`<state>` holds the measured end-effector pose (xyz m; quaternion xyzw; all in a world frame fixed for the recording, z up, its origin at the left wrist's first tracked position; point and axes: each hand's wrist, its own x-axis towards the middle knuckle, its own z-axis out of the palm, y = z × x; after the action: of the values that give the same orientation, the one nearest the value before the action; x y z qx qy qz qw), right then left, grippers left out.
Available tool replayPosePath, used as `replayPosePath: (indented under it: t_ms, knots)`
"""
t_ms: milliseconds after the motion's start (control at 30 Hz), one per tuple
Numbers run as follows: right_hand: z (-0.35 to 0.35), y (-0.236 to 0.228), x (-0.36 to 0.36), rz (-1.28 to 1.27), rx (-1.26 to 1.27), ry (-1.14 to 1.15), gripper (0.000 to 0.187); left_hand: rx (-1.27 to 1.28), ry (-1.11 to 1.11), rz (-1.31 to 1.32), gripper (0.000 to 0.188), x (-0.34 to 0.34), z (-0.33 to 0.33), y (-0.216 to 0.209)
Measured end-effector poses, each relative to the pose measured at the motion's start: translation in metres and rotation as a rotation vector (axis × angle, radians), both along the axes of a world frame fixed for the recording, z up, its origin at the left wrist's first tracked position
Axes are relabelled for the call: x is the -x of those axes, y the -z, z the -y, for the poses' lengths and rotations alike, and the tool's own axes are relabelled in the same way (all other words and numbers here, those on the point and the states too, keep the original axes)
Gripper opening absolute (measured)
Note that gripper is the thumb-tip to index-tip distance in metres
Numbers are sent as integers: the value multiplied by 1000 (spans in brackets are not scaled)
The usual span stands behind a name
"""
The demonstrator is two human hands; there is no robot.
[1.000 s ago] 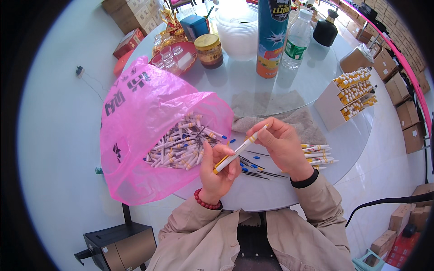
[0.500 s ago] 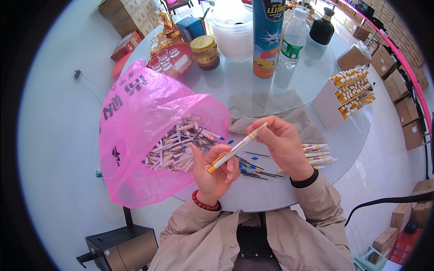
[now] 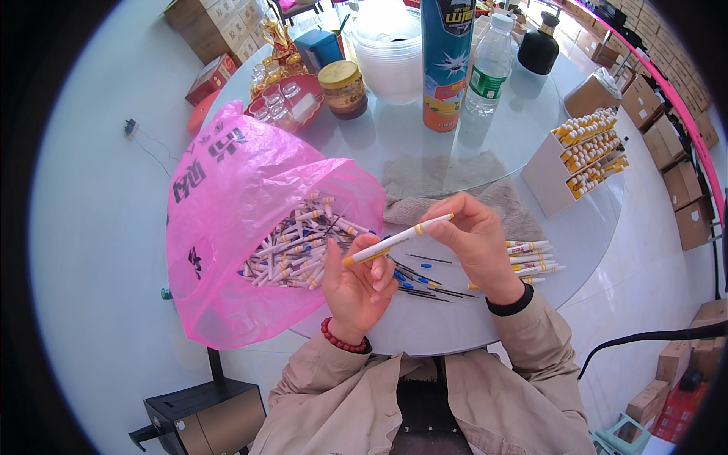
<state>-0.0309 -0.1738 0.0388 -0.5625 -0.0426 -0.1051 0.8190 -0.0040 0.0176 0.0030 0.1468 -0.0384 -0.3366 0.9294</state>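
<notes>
A white pen with yellow ends [image 3: 398, 240] lies slanted between my two hands over a round glass table [image 3: 447, 326]. My left hand [image 3: 362, 288], with a red bead bracelet at the wrist, grips its lower yellow end. My right hand [image 3: 474, 243] pinches its upper end. Under the hands lie thin black refills and small blue caps [image 3: 425, 282]. A pink plastic bag [image 3: 243, 220] to the left is open and holds several pen parts [image 3: 299, 246]. A short row of finished pens [image 3: 531, 258] lies just right of my right hand.
A grey cloth [image 3: 440, 182] is spread beyond the hands. A white box of upright pens [image 3: 580, 155] stands at the right. A spray can [image 3: 446, 61], a water bottle [image 3: 485, 68], a jar [image 3: 343, 87] and a plastic tub [image 3: 390, 53] stand at the back. Cardboard boxes [image 3: 686, 220] line the floor.
Both hands have kept hold of the pen, which has shifted slightly and tilted a little flatter. Nothing else has moved.
</notes>
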Motion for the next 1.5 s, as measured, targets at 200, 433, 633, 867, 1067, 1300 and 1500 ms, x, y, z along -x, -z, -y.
replayPosePath:
  t_ms: [200,433,633,867,1067,1300,1500]
  knots:
    - [1,0,1,36,63,60,15,-24,2,-20,42,0,0,0]
    - [1,3,0,165,233,177,20,-61,28,-66,37,-1,1,2]
    - [4,3,2,206,343,154,18,-96,7,-77,41,-1,2,3]
    - [4,1,3,230,398,152,18,-125,0,-75,41,-1,3,4]
    - [4,2,5,314,391,140,23,-264,98,-70,39,0,4,6]
    - [-1,2,4,508,373,114,30,-385,182,-16,38,2,7,2]
    - [-1,0,4,575,403,99,29,-393,162,-26,37,3,8,1]
